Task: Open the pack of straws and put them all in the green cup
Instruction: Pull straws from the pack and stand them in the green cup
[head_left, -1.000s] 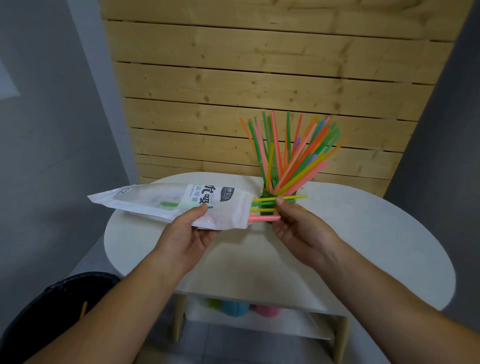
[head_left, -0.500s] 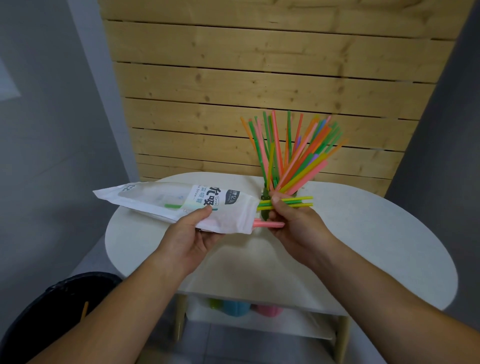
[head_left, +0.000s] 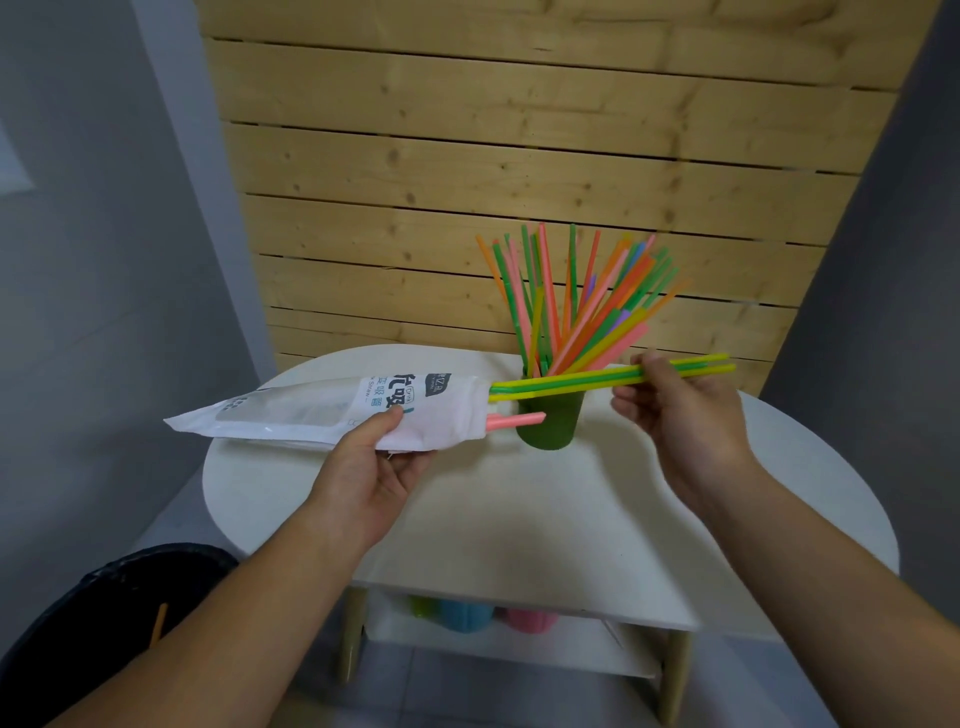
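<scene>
My left hand (head_left: 371, 470) grips the white straw pack (head_left: 332, 413), held level above the table with its open end facing right. My right hand (head_left: 680, 415) pinches a few yellow and green straws (head_left: 571, 382), which are drawn mostly out of the pack and cross in front of the green cup (head_left: 553, 423). One pink straw (head_left: 517, 420) sticks a short way out of the pack's mouth. The cup stands at the back of the table, filled with several coloured straws (head_left: 582, 296) fanning upward.
The round white table (head_left: 623, 499) stands against a wooden slat wall (head_left: 519, 156). Its lower shelf holds green, blue and pink cups (head_left: 467, 616). A black bin (head_left: 104, 623) sits on the floor at the lower left.
My right hand has pulled the yellow and green straws far out of the pack to the right. The pack in my left hand has stayed roughly in place.
</scene>
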